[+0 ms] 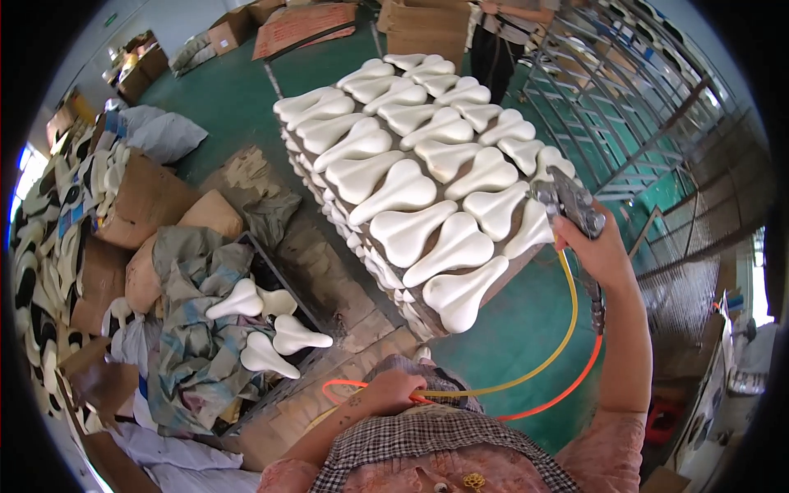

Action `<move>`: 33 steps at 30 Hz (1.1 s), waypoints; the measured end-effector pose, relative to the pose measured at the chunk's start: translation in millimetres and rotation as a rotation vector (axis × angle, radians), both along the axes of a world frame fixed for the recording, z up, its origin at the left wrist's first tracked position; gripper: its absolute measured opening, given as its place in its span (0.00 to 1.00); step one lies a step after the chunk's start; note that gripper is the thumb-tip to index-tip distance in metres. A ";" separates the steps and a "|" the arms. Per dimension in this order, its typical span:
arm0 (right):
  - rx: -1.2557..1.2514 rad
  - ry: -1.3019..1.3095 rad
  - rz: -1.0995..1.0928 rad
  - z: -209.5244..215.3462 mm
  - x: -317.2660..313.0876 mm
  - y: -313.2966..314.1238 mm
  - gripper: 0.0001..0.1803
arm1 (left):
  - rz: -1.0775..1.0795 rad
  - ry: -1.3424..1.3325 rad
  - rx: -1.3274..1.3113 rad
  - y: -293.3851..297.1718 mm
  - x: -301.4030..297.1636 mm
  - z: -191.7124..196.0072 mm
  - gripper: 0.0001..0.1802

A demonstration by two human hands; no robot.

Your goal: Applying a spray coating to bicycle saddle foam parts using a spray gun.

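A grey metal spray gun (569,201) is in my right hand (596,246), its fingers wrapped round the handle at the right edge of the stack. Its front end is over the rightmost white bicycle saddles (530,232); any spray is too fine to make out. A yellow hose (573,308) and an orange hose (567,390) curve down from the gun toward my body. At my waist, my left hand (394,389) is closed round the hoses. Rows of white saddles (399,193) lie on top of the layered stack, with more showing along its left side.
Several loose saddles (267,355) lie on a crumpled sheet (197,329) to the left. Cardboard boxes (148,197) and piled saddles stand farther left. A metal rack (608,107) is at the far right. Another person (501,37) stands behind the stack.
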State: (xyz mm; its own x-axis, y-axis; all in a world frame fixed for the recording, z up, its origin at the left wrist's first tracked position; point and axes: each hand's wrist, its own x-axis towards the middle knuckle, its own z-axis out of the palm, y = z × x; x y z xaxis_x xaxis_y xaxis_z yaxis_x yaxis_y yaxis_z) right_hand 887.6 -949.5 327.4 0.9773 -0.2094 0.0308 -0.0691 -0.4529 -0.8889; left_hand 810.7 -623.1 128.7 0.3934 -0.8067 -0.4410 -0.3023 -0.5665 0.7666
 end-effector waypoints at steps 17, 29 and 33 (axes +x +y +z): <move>0.132 0.117 0.300 4.1 -45.4 113.8 0.19 | 0.105 -0.012 0.026 70.7 -55.6 6.5 0.16; 0.046 0.001 0.105 1.5 -58.7 75.0 0.13 | 0.077 -0.033 -0.018 64.8 -63.3 -7.9 0.22; -0.087 -0.042 -0.164 -2.3 -61.7 16.7 0.14 | 0.003 -0.045 -0.010 49.7 -57.9 3.0 0.20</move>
